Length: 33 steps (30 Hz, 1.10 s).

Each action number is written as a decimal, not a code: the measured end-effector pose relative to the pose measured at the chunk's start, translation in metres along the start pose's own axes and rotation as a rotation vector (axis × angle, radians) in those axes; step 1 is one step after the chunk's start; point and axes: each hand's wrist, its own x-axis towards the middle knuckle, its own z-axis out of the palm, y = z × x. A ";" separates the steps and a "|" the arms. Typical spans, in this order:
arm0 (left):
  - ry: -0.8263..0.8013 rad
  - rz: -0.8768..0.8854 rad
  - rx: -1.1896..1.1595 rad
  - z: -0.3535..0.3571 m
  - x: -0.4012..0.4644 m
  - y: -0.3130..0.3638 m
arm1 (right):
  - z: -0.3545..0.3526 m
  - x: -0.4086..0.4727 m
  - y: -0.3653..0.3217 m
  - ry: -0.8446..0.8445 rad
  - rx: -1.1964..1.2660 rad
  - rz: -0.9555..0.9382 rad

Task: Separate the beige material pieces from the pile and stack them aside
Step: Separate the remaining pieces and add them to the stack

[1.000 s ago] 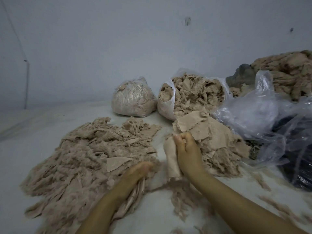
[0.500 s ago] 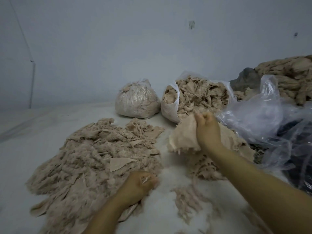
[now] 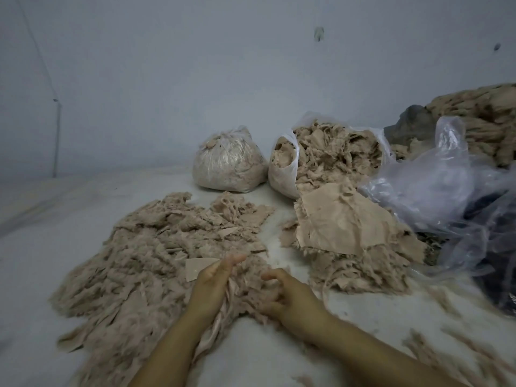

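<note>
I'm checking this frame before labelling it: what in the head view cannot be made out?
- Right hand: fingers curl into the large beige scrap pile; whether its grip holds a piece is hidden by fluff and blur.
- Left hand: palm side is turned away.
- Dark items under the crumpled clear plastic sheet: veiled and cut by the right edge.
- Tied clear plastic bag: contents too small to tell.

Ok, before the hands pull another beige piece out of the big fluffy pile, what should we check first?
1. Both hands at the pile: ok; left hand, right hand.
2. Left hand grips strips: ok.
3. Right hand's fingers curled into the fluff, piece caught: cannot tell.
4. Stack aside in place to take more: ok.
5. Flat piece beside left hand, easy pick: ok.
</note>
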 end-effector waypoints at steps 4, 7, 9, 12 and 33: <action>-0.050 -0.036 -0.072 0.000 0.000 0.001 | 0.008 -0.005 -0.003 -0.018 -0.126 -0.141; -0.061 -0.046 -0.098 0.001 0.000 -0.002 | 0.010 0.000 -0.001 0.043 -0.281 -0.205; -0.028 -0.027 -0.091 0.000 0.001 -0.003 | 0.004 0.003 0.004 0.195 -0.227 -0.190; -0.069 0.085 0.085 0.004 0.000 -0.002 | -0.003 0.005 0.006 0.285 -0.140 -0.217; -0.390 0.058 0.013 -0.013 -0.006 -0.006 | -0.029 0.007 0.014 0.462 -0.051 -0.139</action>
